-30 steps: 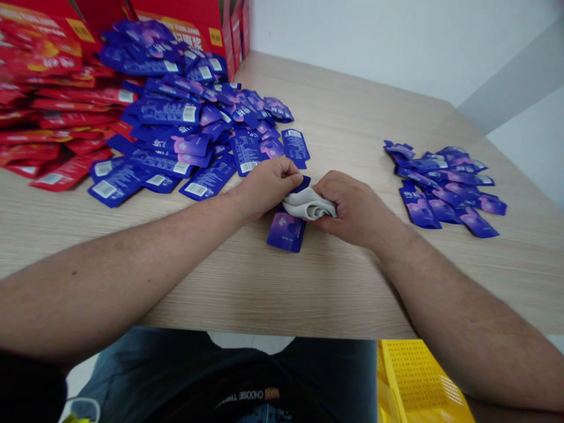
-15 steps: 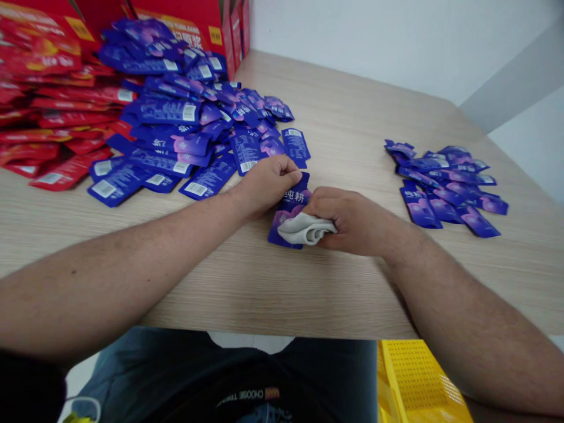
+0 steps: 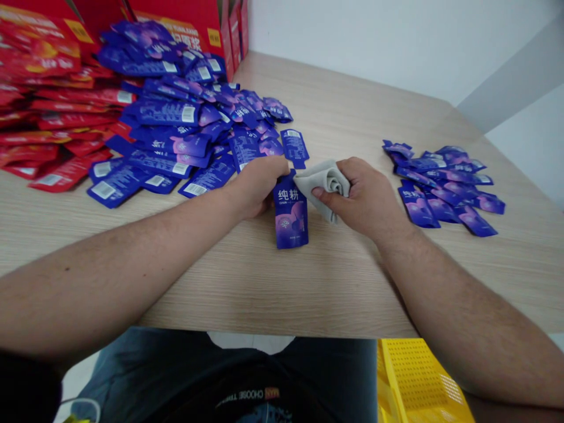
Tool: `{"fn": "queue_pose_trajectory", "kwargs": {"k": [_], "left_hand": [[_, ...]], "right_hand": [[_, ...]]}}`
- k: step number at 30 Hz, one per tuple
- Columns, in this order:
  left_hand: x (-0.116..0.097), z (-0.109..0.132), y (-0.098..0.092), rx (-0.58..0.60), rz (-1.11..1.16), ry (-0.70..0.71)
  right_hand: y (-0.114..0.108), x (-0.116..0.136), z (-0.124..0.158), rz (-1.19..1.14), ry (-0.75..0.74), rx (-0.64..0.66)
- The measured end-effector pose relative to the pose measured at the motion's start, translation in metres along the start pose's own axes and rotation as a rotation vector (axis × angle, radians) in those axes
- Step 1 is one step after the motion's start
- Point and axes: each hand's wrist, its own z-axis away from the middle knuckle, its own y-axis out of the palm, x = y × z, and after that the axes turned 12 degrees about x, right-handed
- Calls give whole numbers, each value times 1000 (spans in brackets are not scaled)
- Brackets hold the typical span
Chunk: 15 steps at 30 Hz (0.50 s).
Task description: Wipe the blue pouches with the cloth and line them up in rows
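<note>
My left hand (image 3: 256, 185) is curled at the top end of a blue-purple sachet (image 3: 290, 215), which lies flat on the wooden table, and its fingertips pin the sachet's upper edge. My right hand (image 3: 364, 194) grips a folded grey cloth (image 3: 325, 184). The cloth sits just right of the sachet's upper part, and its edge appears to be at or close to the sachet. Printed Chinese characters and a pale pattern show on the sachet's face.
A large heap of blue-purple sachets (image 3: 176, 126) lies at the back left, beside red sachets (image 3: 48, 120) and red cardboard boxes (image 3: 185, 32). A smaller sachet pile (image 3: 440, 185) lies to the right. A yellow plastic crate (image 3: 416, 382) stands below the table's front edge.
The cloth has moved up and right, off the sachet's face, uncovering its print. The sachet now lies straighter, and my right hand has shifted away from it.
</note>
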Motion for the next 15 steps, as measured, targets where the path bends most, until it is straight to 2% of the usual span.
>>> {"fn": "queue_pose_trajectory", "kwargs": {"k": [3, 8, 15], "left_hand": [[-10, 3, -2, -42, 171, -111], [-20, 9, -4, 4, 266, -94], [-17, 8, -9, 43, 288, -88]], "right_hand": [[-1, -1, 0, -24, 37, -38], [-2, -9, -2, -67, 82, -97], [-2, -11, -3, -101, 119, -94]]}}
